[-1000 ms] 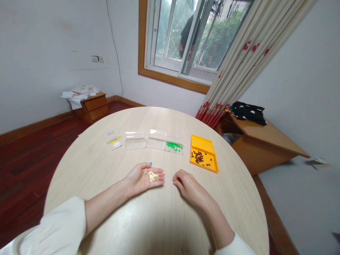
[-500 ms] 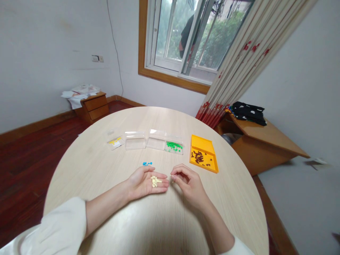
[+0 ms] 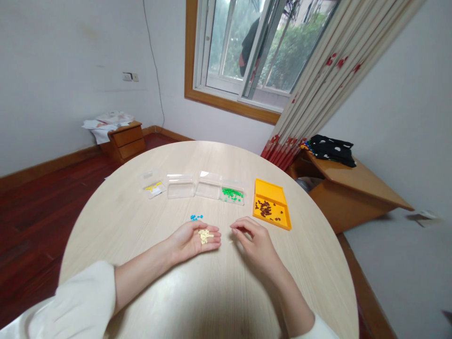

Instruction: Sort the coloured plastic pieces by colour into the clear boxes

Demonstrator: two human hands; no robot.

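My left hand is palm up above the table, its fingers stretched out and slightly cupped. A small heap of pale yellow pieces rests on its palm and fingers. To its right, my right hand is closed, thumb and forefinger drawn into a pinch. Whether a piece sits between those fingertips is too small to tell. Just below them a tiny pale speck shows against the table. Several blue pieces lie on the tabletop beyond my left hand.
Along the far side of the round table stand a clear box with yellow pieces, two clear boxes, a clear box of green pieces and an open orange box with dark brown pieces.
My hands have moved slightly apart. The right fingertips have risen a little, and the left hand has shifted slightly left with the pale yellow pieces on it.
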